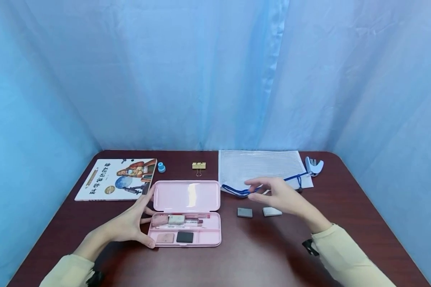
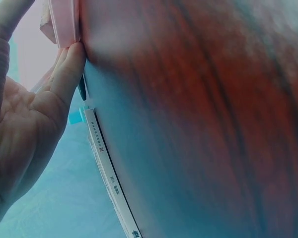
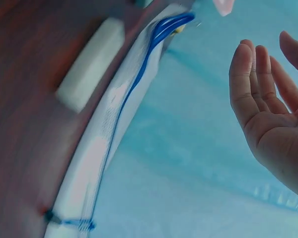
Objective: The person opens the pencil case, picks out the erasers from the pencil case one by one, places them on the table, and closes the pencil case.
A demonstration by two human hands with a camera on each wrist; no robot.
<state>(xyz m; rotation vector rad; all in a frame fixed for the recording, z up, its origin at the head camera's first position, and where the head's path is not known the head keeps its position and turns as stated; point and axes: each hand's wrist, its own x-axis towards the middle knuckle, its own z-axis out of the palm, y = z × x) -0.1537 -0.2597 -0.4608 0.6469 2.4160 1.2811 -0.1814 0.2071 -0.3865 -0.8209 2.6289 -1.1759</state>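
An opened pink pencil case [image 1: 209, 238] lies with its lid folded back. Its rear compartment holds several pens [image 1: 197, 221], a pink eraser [image 1: 159, 220] and an off-white eraser [image 1: 176, 219]; another pink eraser [image 1: 165, 238] and a black eraser [image 1: 184, 237] lie in front. My left hand [image 1: 129, 223] spans the case's left end, thumb at the front corner and extended fingers along the side. My right hand [image 1: 278, 195], holding nothing, hovers with relaxed fingers over the front of a white mesh zip pouch [image 1: 255, 165]. Below it, a grey eraser [image 1: 244, 212] and a white eraser [image 1: 271, 211] lie on the table.
A book [image 1: 115, 179] with an illustrated cover lies at the back left, beside a small light-blue object [image 1: 161, 167]. A gold binder clip [image 1: 199, 166] stands at the back middle. A pale-blue stapler [image 1: 313, 166] sits right of the pouch, near its blue cord [image 1: 237, 192].
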